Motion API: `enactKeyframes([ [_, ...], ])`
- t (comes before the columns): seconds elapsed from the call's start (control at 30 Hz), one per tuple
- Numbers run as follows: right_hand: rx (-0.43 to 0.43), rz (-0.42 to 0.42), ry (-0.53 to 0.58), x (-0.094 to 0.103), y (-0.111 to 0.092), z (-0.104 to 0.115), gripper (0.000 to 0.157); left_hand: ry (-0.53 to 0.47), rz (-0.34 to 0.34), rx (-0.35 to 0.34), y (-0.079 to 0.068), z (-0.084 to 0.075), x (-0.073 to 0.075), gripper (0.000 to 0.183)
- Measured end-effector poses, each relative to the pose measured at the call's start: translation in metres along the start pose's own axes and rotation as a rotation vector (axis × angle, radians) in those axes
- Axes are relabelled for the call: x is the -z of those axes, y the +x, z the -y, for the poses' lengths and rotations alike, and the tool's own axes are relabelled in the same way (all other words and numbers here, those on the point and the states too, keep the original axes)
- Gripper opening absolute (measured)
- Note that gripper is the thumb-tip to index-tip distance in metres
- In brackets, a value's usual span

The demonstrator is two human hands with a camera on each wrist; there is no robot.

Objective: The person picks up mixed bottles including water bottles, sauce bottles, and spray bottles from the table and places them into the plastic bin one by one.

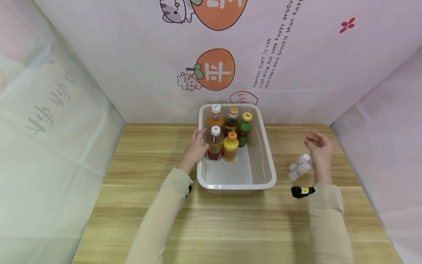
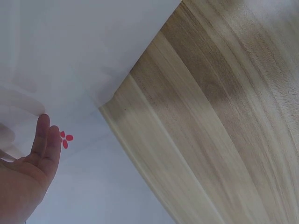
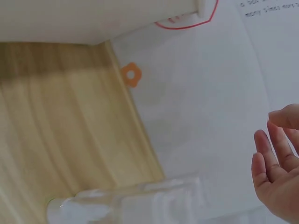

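Observation:
My left hand [image 1: 195,149] is at the left rim of a light grey plastic bin [image 1: 269,167]. Its fingertips reach over the rim beside a white-capped bottle [image 1: 215,145] with red at its base. In the left wrist view two straight fingers [image 2: 48,144] lie along the bin's outer side; the rest of the hand is cut off. My right hand [image 1: 320,151] hovers over the table's right side, fingers loosely bent, holding nothing. Just to its left lie two small clear containers [image 1: 300,171] with white ends, also showing as a clear container [image 3: 126,205] below the hand in the right wrist view.
Also in the bin stand an orange white-capped bottle [image 1: 215,119], a dark gold-capped bottle [image 1: 231,121], a green-labelled bottle [image 1: 244,128] with a yellow cap and a yellow squeeze bottle [image 1: 230,148]. Printed white sheets [image 1: 148,73] enclose the wooden table [image 1: 230,227] at the back and sides.

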State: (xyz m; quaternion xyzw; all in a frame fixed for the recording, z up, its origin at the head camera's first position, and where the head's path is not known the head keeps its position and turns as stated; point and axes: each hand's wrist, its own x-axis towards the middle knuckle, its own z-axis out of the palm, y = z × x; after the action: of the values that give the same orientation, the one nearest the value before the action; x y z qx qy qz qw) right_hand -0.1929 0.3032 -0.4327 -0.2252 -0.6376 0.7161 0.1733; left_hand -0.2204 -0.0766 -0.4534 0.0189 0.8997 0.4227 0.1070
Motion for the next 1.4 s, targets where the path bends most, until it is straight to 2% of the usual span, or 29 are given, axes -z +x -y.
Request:
enactKeyframes([
  [0.3,-0.039,-0.054,-0.134,0.012,0.002,-0.024,0.036,-0.004,0.006,0.0,-0.002,-0.003,0.001,0.065],
  [0.53,-0.088,-0.029,-0.378,0.02,0.003,-0.037,0.038,-0.004,0.001,-0.007,-0.001,-0.003,0.0,0.065],
  [0.8,-0.106,-0.002,-0.464,0.02,0.003,-0.046,0.045,0.007,0.004,-0.006,0.0,-0.003,0.001,0.064],
  [1.07,-0.149,0.05,-0.554,0.02,0.0,-0.053,0.063,0.007,0.008,0.005,0.0,-0.003,0.001,0.065],
  [1.4,-0.106,-0.011,-0.589,0.021,-0.001,-0.059,0.061,0.008,0.007,0.011,-0.001,-0.003,0.001,0.065],
])
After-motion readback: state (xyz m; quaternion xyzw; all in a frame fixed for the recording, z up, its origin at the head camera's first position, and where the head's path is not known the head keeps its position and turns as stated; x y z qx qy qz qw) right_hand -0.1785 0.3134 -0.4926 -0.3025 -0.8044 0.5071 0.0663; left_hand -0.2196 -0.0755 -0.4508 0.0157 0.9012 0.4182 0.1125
